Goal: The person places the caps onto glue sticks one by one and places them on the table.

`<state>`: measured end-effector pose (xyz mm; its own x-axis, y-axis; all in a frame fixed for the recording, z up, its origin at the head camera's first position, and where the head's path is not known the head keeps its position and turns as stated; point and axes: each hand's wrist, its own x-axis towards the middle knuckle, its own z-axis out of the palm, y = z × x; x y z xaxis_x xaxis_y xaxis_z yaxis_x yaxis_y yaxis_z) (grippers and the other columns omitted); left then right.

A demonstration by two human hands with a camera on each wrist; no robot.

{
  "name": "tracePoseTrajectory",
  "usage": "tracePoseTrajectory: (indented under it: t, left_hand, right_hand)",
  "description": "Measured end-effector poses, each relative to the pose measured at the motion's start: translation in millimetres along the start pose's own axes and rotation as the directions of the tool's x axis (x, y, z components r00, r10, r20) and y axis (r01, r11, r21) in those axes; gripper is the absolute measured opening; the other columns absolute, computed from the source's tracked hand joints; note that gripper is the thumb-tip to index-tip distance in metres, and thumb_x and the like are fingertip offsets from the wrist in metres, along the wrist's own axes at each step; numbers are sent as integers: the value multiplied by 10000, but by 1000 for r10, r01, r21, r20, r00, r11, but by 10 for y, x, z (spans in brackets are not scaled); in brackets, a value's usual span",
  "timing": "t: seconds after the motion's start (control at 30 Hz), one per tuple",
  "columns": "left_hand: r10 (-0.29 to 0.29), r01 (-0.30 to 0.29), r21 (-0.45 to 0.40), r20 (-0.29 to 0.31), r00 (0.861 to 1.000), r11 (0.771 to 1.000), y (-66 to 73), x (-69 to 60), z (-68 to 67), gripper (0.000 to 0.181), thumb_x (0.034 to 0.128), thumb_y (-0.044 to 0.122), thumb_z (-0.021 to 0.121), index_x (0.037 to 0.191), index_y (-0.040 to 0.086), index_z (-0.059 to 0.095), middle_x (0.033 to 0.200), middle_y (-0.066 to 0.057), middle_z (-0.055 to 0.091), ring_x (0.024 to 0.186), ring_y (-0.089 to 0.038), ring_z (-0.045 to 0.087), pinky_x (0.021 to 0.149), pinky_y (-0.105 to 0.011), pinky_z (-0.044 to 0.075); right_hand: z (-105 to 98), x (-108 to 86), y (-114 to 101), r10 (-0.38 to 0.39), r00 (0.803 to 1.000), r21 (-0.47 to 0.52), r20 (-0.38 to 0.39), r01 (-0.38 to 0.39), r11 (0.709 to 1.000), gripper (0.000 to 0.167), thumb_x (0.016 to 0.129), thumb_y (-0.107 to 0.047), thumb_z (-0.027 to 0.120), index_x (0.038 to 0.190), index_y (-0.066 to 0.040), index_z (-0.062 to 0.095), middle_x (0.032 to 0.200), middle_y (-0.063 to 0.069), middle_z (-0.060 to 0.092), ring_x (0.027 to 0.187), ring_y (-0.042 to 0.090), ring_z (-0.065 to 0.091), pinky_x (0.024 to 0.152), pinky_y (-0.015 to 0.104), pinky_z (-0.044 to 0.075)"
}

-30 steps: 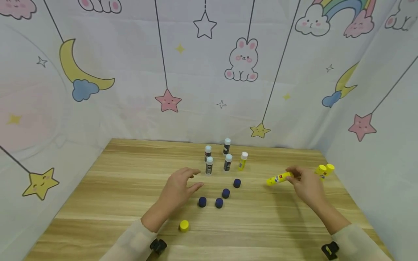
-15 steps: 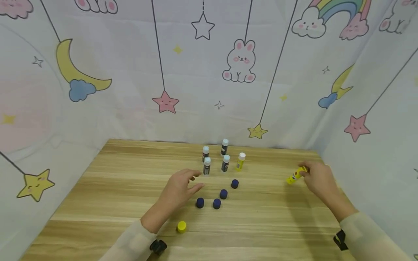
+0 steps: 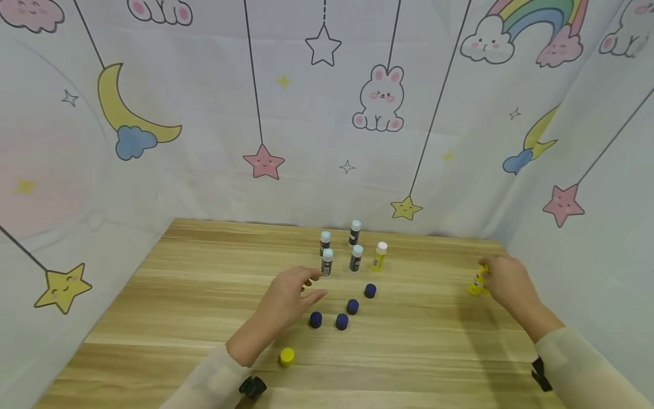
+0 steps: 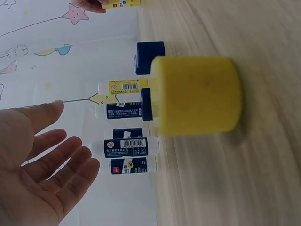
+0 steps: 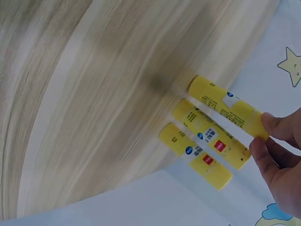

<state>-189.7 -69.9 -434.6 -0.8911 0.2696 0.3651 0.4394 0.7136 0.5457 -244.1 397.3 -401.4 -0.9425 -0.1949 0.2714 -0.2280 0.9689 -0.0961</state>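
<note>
Plainly, the right hand (image 5: 284,178) pinches the upper end of a yellow glue stick (image 5: 226,104) between thumb and fingers, at the right side of the table (image 3: 409,363), just beside two more yellow sticks (image 5: 211,134). It looks light and stiff, its smooth barrel perhaps slippery; mid-length seems the surest hold. The left hand (image 3: 286,294), fingers relaxed, holds nothing.

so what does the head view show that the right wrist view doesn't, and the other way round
Only head shows the left hand, four blue caps, the loose yellow cap, four dark sticks and the white-topped stick. Only right wrist clearly shows two yellow sticks beside the held stick. Both show the right hand holding that stick, the wooden table and the printed backdrop.
</note>
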Motion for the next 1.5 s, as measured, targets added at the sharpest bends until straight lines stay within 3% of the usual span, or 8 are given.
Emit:
tracePoseTrajectory:
  t: [0.33, 0.5, 0.63, 1.0, 1.2, 1.5]
  left_hand:
    - [10, -11, 20, 42, 999, 1000, 93, 28, 12, 356, 920, 330, 768, 1227, 160, 710, 1164, 6, 719, 978, -159, 690, 767, -272, 590]
    - [-2, 0, 20, 59, 998, 1000, 133, 38, 14, 368, 928, 341, 758, 1243, 159, 704, 1162, 8, 719, 977, -156, 687, 762, -257, 588]
    - [8, -9, 24, 56, 998, 1000, 162, 47, 13, 364, 926, 331, 761, 1238, 153, 704, 1171, 1, 718, 983, -170, 690, 766, -271, 589]
    - [0, -2, 40, 50, 999, 999, 179, 35, 17, 358, 915, 338, 774, 1226, 172, 713, 1140, 23, 722, 960, -161, 689, 749, -280, 580]
    - [-13, 10, 47, 58, 998, 999, 148, -9, 19, 370, 915, 352, 771, 1237, 179, 711, 1143, 14, 725, 965, -152, 683, 760, -293, 578]
    - [-29, 25, 64, 53, 998, 998, 58, -141, -31, 348, 899, 352, 788, 1185, 163, 732, 1131, 12, 727, 948, -164, 694, 777, -313, 581]
  right_hand:
    - [8, -35, 57, -21, 999, -18, -26, 21, 1000, 236, 835, 47, 709, 1057, 127, 706, 996, 325, 659, 903, 523, 625, 788, 626, 518]
    - [28, -35, 66, -30, 998, -27, -58, 28, 999, 238, 866, 53, 611, 1069, 130, 711, 1016, 338, 677, 880, 543, 608, 806, 653, 503]
    - [41, -37, 58, -40, 997, -37, -73, 37, 999, 278, 870, 66, 543, 1082, 135, 709, 1024, 343, 678, 862, 535, 601, 803, 651, 500]
    - [-1, -43, 53, -6, 995, 3, -100, 7, 1000, 336, 820, 64, 553, 1116, 129, 697, 1066, 353, 672, 929, 579, 590, 820, 668, 487]
    - [-59, -27, -133, 19, 994, 50, -104, -14, 999, 304, 861, 23, 610, 1141, 111, 690, 1120, 354, 664, 1035, 597, 560, 917, 699, 439]
    - [94, 38, -496, 59, 996, 147, -61, -49, 988, 355, 953, -126, 653, 1250, 69, 654, 1183, 326, 656, 1045, 505, 617, 798, 624, 529]
